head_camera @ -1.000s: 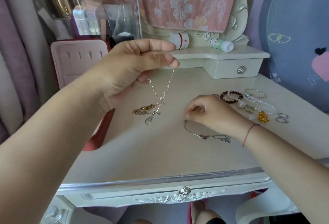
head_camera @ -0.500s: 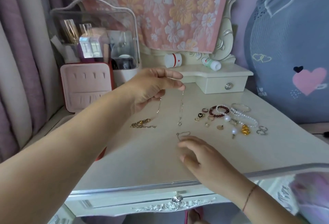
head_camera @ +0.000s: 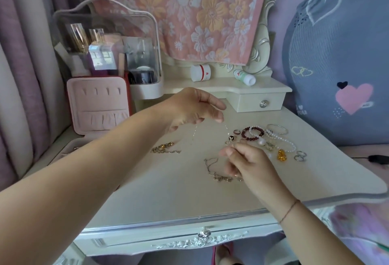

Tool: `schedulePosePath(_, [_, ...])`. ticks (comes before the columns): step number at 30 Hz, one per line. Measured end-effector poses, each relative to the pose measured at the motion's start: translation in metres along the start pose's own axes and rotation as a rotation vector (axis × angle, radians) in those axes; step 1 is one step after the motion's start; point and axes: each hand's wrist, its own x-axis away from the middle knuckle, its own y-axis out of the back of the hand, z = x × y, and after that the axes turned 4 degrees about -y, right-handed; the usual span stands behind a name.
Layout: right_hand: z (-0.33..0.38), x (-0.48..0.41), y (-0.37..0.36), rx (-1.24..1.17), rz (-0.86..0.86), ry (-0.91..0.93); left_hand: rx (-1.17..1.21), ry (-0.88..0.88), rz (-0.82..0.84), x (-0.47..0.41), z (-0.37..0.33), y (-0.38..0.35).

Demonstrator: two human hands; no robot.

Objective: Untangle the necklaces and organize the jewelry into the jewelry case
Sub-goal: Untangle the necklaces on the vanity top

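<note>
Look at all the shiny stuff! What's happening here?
A person is sorting jewelry at a dressing table. Their left hand holds a thin chain up in the air, and the right hand seems to pinch its lower end. A silver necklace, a gold tangle, bracelets and rings lie on the table. The pink jewelry case stands open at the left.

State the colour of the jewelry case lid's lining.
Pale pink on the jewelry case; head view.

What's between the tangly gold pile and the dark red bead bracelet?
In the head view, a thin chain dangles there from the left hand; nearer the bracelet, a black heart charm and small ring lie on the table.
</note>
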Motion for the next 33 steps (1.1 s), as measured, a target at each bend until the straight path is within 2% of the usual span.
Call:
schedulePosePath(8, [-0.03, 0.013, 0.034, 0.376, -0.256, 0.036, -0.397, -0.036, 0.136, -0.044, 0.03, 0.009])
schedulePosePath(14, [-0.04, 0.024, 0.031, 0.746, -0.339, 0.144, -0.622, -0.014, 0.12, -0.083, 0.068, 0.011])
schedulePosePath(22, [-0.06, 0.023, 0.022, 0.769, -0.496, 0.225, -0.655, -0.013, 0.017, -0.113, 0.103, -0.006])
schedulePosePath(28, [-0.058, 0.024, 0.018, 0.709, -0.501, 0.174, -0.685, -0.028, -0.083, -0.132, 0.114, -0.02])
schedulePosePath(33, [-0.058, 0.023, 0.013, 0.673, -0.543, 0.137, -0.664, -0.036, -0.075, -0.145, 0.119, -0.023])
